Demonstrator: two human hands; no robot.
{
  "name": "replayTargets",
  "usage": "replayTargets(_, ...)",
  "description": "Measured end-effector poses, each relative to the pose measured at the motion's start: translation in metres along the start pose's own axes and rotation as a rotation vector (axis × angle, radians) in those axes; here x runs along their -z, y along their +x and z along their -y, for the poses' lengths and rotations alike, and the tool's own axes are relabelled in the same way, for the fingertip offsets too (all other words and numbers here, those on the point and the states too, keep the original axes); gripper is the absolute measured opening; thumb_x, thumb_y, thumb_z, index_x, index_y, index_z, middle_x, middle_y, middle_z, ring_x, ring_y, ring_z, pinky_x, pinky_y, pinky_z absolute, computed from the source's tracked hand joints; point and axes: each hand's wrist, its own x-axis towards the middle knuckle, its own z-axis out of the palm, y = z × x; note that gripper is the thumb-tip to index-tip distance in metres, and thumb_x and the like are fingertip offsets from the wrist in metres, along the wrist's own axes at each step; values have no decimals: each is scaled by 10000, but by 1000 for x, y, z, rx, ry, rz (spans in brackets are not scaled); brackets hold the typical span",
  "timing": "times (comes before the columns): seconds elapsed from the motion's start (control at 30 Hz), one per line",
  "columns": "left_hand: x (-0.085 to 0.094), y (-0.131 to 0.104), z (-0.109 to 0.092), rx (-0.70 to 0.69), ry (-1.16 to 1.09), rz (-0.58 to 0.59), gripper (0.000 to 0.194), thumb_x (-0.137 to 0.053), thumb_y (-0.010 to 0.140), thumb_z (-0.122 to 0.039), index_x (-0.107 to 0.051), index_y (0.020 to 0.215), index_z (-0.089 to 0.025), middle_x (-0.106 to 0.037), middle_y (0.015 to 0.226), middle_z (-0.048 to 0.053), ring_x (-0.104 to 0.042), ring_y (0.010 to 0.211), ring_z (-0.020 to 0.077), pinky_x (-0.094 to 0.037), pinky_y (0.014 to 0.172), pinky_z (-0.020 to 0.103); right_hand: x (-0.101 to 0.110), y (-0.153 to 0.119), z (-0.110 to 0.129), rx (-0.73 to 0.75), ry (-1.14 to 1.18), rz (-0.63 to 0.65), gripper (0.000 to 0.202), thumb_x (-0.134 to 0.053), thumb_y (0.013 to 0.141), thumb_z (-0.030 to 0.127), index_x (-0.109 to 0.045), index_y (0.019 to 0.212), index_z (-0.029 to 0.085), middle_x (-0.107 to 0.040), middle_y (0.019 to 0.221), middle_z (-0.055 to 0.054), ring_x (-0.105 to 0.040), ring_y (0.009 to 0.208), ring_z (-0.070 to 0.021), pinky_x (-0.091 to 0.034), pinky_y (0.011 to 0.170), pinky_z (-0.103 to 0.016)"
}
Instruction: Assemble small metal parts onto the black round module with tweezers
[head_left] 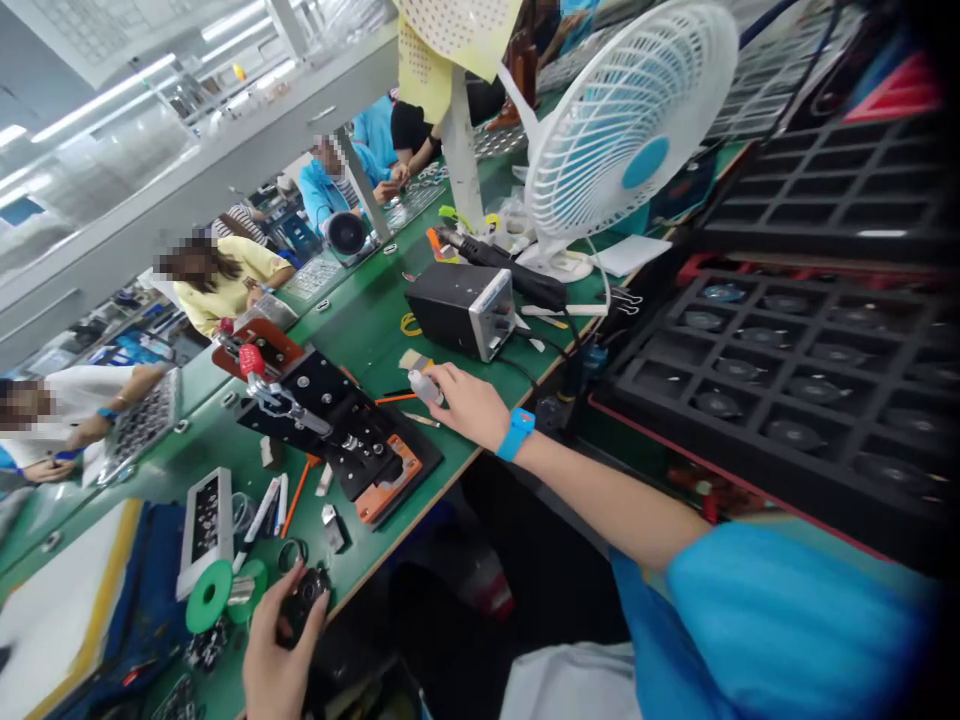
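Note:
My left hand (281, 640) is at the bottom, its thumb and fingers closed round a small round black part (306, 598) near the bench edge. Farther right, my right hand (469, 405), with a blue band at the wrist, grips a small translucent bottle (426, 387) over the green bench. Between the hands stands a black clamp fixture (341, 430) with a red-tipped lever and an orange plate. A metal-and-black block (333, 528) lies near my left hand. Beyond the bottle is a flat brush (415, 362).
A black box (457, 305) and a white fan (630, 130) stand behind my right hand. Black compartment trays (810, 380) fill the right side. Green spools (210, 597), markers (259, 522) and a white parts tray (206, 530) lie left. Other people sit across the bench.

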Motion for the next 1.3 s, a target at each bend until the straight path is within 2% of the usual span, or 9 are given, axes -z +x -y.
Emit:
replayTargets(0.13,0,-3,-17,68,-42,-56,927,-750,646,-819,-725,1301,-163,-700,1335,71,-527,836,245,-447,742,413,-5,10,-5,-25,33,52,328,-694,1003,286,-574,1295,199,-631,1250,13,-669,1034,-185,-441,727,-367)
replayTargets(0.27,2,-4,-8,-2,0,-21,792,-759,770,-734,-702,1359,-206,-680,1366,70,-561,874,235,-453,718,378,-5,-8,1,-56,2,-3,326,-692,1017,350,-601,1271,167,-633,1208,-31,-624,1139,-238,-438,821,-392)
replayTargets(0.37,3,-6,-1,4,21,-16,774,-763,795,-717,-690,1380,-215,-672,1382,61,-514,781,189,-458,726,376,-7,-27,12,15,-7,12,308,-613,1074,429,-660,1251,180,-640,1190,-36,-575,1148,-235,-438,894,-394)
replayTargets(0.57,4,-8,-11,82,-35,-8,785,-779,758,-725,-692,1340,-206,-664,1408,59,-588,1078,289,-469,847,414,4,-36,8,107,-113,172,283,-515,1102,229,-746,950,167,-629,1011,-60,-566,1010,-245,-402,803,-431)
replayTargets(0.73,4,-8,-23,125,-39,-41,846,-788,674,-759,-725,1297,-191,-694,1342,58,-505,834,225,-430,761,396,35,-51,-13,95,-156,189,243,-544,1082,212,-749,959,164,-630,1004,-45,-575,984,-225,-428,788,-411)
replayTargets(0.87,4,-9,-27,151,-31,-62,876,-782,648,-788,-735,1286,-189,-701,1334,52,-468,742,199,-426,720,391,42,-59,-19,95,-135,198,339,-459,1130,273,-776,1063,175,-659,1096,-26,-581,1032,-208,-453,826,-402)
replayTargets(1.07,6,-10,-25,49,-2,-11,821,-758,760,-742,-697,1360,-184,-684,1381,62,-529,841,224,-439,746,380,33,-54,-18,53,-135,176,312,-573,1095,380,-760,1256,190,-653,1169,-38,-565,1128,-232,-457,843,-410)
replayTargets(1.23,6,-8,-30,31,-42,-3,764,-761,763,-720,-725,1319,-197,-694,1375,60,-529,851,220,-424,742,384,38,-38,-11,9,-158,291,268,-546,1102,321,-775,1039,197,-662,1115,-28,-605,1155,-219,-458,852,-393)
replayTargets(1.3,8,-8,-30,-47,-33,30,660,-758,833,-651,-731,1309,-194,-697,1357,71,-589,1009,238,-437,782,369,44,-32,-8,-5,-137,345,178,-593,1061,257,-756,1015,204,-670,1110,-4,-621,1177,-196,-467,883,-362)
